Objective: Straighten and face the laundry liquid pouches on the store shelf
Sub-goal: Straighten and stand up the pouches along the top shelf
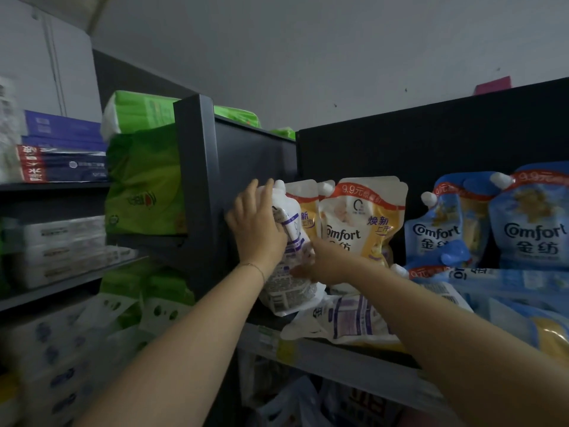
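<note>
White pouch [284, 291] stands just beside dark shelf post [197, 167].

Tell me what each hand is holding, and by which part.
Both hold the white-and-purple pouch: the left hand curls round its upper side below the spout, and the right hand grips its lower right edge.

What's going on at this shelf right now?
A person has both hands on a white-and-purple pouch at the left end of the shelf. The left hand grips its top and the right hand holds its lower part. Its fine-print side faces out and it stands tilted. Beside it yellow pouches stand upright facing front, with blue pouches further right. Another pale pouch lies flat at the front.
</note>
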Motion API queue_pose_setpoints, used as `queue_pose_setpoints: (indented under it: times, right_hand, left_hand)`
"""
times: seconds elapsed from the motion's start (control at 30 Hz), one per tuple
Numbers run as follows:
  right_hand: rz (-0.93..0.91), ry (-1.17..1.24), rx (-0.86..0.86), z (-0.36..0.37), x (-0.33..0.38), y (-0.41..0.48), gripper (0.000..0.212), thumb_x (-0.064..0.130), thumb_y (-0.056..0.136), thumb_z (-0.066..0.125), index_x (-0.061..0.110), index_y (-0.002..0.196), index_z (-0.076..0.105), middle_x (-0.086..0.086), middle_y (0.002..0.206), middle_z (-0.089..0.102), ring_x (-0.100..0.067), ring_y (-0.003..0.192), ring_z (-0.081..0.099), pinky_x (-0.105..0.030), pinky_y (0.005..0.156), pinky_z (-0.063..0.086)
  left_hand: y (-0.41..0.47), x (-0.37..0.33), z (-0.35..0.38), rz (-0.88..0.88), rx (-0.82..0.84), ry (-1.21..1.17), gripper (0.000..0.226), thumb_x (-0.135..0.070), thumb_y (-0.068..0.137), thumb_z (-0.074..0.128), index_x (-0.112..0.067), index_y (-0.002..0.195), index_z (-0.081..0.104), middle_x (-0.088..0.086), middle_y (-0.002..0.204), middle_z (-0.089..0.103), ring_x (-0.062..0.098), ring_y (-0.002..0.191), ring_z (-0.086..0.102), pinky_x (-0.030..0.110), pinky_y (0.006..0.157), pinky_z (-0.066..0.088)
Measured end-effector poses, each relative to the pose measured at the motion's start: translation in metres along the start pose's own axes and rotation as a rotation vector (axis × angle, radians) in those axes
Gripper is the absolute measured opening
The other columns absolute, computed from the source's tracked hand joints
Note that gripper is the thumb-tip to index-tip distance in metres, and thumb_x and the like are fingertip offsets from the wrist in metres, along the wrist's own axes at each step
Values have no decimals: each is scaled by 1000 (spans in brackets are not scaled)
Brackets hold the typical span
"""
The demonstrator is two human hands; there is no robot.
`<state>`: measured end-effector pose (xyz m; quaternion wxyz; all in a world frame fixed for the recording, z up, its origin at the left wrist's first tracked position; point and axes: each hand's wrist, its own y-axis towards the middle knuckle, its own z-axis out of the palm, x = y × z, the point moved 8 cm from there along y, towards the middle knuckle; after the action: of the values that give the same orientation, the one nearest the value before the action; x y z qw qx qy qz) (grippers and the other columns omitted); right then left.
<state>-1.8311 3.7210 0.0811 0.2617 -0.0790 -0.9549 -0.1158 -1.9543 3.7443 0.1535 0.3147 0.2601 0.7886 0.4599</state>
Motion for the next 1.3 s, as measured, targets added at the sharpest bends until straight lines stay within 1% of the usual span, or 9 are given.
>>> queue_pose_setpoints:
  times: [0.23,0.37,0.5,0.6,0.67,0.77,1.03,1.17,1.3]
  right_hand:
    - [60,-577,432,22,-9,-48,75,76,72,58,9,108,62,-2,102,61,-21,95,57,-37,94,47]
    - [98,-540,539,36,-24,-65,105,80,72,52,20,152,19,-1,155,27,-26,136,35,-41,110,33]
    - [48,-543,518,31,-31,-75,99,70,80,54,25,153,6,2,160,11,-25,144,20,-41,115,23]
    - [-12,-528,406,23,-30,-77,78,62,86,52,24,149,25,-3,153,29,-26,136,34,-40,110,33]
    - [-72,-533,302,15,-29,-80,49,49,94,47,18,132,47,-8,133,51,-23,112,51,-36,93,44]
    - [-114,-551,145,4,-27,-86,31,34,99,40,11,114,55,-7,113,57,-22,96,55,-34,84,47]
    - [-15,-179,-455,-62,-31,-94,23,16,99,37,12,99,59,-3,98,60,-22,92,59,-34,79,52]
    - [-81,61,-728,-88,-24,-103,21,15,99,38,12,99,58,-2,88,62,-18,80,61,-33,69,53]
    - [-185,370,-915,-99,-17,-113,20,12,99,37,15,89,55,3,75,57,-6,63,55,-14,51,42]
  left_hand:
    - [-45,-28,37,504,190,248,52,-35,87,42,-38,139,43,3,157,22,33,143,8,62,102,23]
    - [-73,-23,73,602,538,403,58,-64,92,28,-50,146,11,-8,157,-23,25,135,-39,61,102,-9]
    - [-68,-20,75,541,533,511,53,-52,97,34,-38,146,21,-1,158,-21,30,137,-37,64,107,-1]
    - [-65,-19,71,488,520,512,46,-45,100,34,-30,143,33,2,160,-2,33,141,-27,62,110,6]
    - [-65,-18,71,468,498,507,43,-43,100,35,-29,140,37,3,159,4,33,143,-24,60,111,8]
    - [-63,-19,71,449,458,479,41,-41,99,38,-30,138,40,3,159,6,31,144,-22,57,112,7]
    - [-60,-29,68,531,316,272,44,-36,93,52,-18,133,51,4,157,25,22,148,9,44,113,24]
    - [-69,-47,74,514,375,22,48,-33,97,44,-14,142,43,0,160,13,19,148,-1,41,119,15]
    - [-75,-52,73,465,295,-174,51,-35,98,37,-17,146,38,1,157,24,18,148,5,37,120,11]
